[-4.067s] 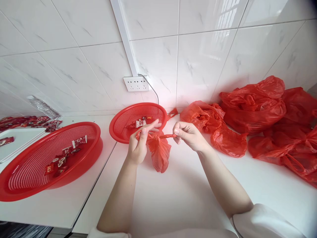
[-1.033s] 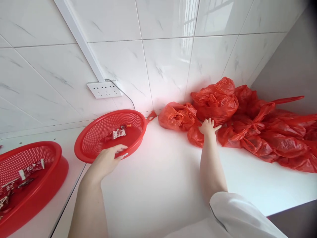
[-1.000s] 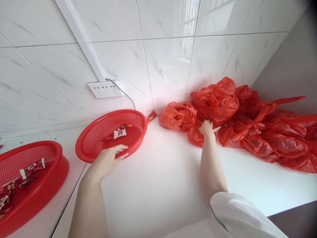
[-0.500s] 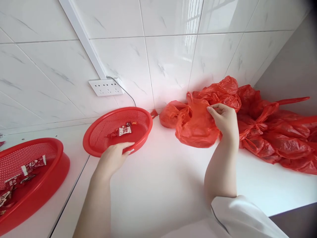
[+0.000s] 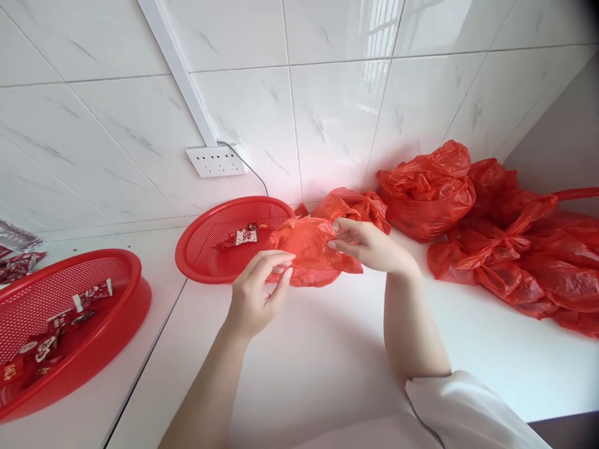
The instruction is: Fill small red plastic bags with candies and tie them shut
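Observation:
Between my hands, above the white counter, is a thin red plastic bag (image 5: pixel 311 249). My left hand (image 5: pixel 257 290) pinches its left side between thumb and fingers. My right hand (image 5: pixel 367 245) is closed on its upper right side. Just behind and to the left stands a red perforated basket (image 5: pixel 201 249), partly covered by the bag and my left hand. In that basket lie a few small wrapped snacks (image 5: pixel 246 236), one white with red print.
A second red basket (image 5: pixel 135 293) with several wrapped snacks stands at the left. Stuffed red bags (image 5: pixel 425 199) lie along the wall and to the right. A power strip (image 5: pixel 216 161) with a cable is on the tiled wall. Dark red packets (image 5: pixel 21 267) lie at far left.
My right hand has brought the red bag left, away from the other bags. My left hand has left the basket's rim and taken hold of the bag. The view has shifted slightly.

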Demonstrator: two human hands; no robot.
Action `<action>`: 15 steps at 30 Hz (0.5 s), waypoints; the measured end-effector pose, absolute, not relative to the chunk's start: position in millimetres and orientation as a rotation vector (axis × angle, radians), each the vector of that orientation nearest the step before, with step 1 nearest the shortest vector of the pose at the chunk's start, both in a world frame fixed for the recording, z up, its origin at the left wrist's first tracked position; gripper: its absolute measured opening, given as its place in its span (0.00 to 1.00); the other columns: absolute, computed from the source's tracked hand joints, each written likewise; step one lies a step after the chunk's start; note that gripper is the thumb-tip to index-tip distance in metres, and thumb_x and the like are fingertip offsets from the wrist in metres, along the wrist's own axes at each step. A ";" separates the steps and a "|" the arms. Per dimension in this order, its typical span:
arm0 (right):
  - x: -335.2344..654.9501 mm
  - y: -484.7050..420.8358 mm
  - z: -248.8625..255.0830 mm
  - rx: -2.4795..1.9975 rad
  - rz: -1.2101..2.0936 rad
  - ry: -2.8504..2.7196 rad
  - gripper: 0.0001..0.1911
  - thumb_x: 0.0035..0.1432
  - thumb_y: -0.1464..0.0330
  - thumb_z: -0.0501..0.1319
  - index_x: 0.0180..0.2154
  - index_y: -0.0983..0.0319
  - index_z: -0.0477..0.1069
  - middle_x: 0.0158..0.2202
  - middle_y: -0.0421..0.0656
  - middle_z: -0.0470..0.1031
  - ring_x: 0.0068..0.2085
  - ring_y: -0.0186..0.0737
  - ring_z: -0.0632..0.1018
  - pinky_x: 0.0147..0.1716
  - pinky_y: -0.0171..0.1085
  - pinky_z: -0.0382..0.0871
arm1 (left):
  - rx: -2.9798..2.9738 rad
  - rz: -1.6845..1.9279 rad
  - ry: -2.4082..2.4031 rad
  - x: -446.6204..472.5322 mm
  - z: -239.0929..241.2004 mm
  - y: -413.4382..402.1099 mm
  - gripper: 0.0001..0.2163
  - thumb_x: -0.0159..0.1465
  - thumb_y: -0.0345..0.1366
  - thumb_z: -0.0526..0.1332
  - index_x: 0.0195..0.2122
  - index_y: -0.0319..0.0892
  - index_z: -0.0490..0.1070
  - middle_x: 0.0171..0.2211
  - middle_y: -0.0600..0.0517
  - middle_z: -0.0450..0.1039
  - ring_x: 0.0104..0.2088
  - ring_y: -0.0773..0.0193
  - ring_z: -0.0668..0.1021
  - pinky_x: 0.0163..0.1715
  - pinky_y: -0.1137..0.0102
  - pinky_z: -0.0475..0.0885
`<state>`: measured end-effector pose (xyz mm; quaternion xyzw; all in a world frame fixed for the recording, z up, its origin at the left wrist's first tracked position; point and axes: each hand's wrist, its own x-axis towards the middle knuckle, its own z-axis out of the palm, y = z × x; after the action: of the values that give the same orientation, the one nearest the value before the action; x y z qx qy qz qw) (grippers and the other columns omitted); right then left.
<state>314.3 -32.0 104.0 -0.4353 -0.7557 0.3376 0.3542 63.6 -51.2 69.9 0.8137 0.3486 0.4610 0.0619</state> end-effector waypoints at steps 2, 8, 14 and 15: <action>311.3 -32.4 103.9 -1.110 0.880 -1.980 0.08 0.62 0.62 0.57 0.34 0.59 0.64 0.26 0.36 0.68 0.27 0.34 0.68 0.27 0.34 0.61 | 2.399 1.358 1.138 67.2 64.8 -50.6 0.10 0.65 0.33 0.59 0.48 0.44 0.68 0.47 0.48 0.74 0.49 0.60 0.77 0.46 0.65 0.76; 314.0 -31.6 104.2 -1.091 0.914 -1.944 0.09 0.61 0.61 0.57 0.34 0.59 0.64 0.27 0.36 0.69 0.30 0.35 0.70 0.30 0.35 0.63 | 2.488 0.860 1.518 59.6 56.1 -33.8 0.03 0.65 0.36 0.59 0.37 0.44 0.70 0.36 0.52 0.78 0.35 0.60 0.78 0.53 0.55 0.67; 334.0 -28.0 98.5 -1.796 0.470 -1.791 0.03 0.58 0.69 0.56 0.32 0.59 0.68 0.30 0.41 0.75 0.32 0.41 0.74 0.32 0.39 0.65 | 2.321 0.801 1.519 46.2 67.4 -35.9 0.06 0.65 0.38 0.59 0.42 0.46 0.71 0.32 0.55 0.75 0.30 0.65 0.76 0.30 0.71 0.69; 336.5 -31.5 99.7 -1.870 0.388 -1.773 0.04 0.58 0.69 0.56 0.32 0.59 0.69 0.31 0.42 0.76 0.33 0.43 0.75 0.33 0.40 0.66 | 2.341 0.772 1.524 45.5 69.0 -37.7 0.06 0.65 0.38 0.59 0.41 0.45 0.71 0.32 0.55 0.75 0.30 0.65 0.76 0.29 0.71 0.69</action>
<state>336.5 -31.5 99.7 -0.6920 -0.6562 0.1437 0.2643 45.5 -37.7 69.0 0.8017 0.5221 0.2644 0.1214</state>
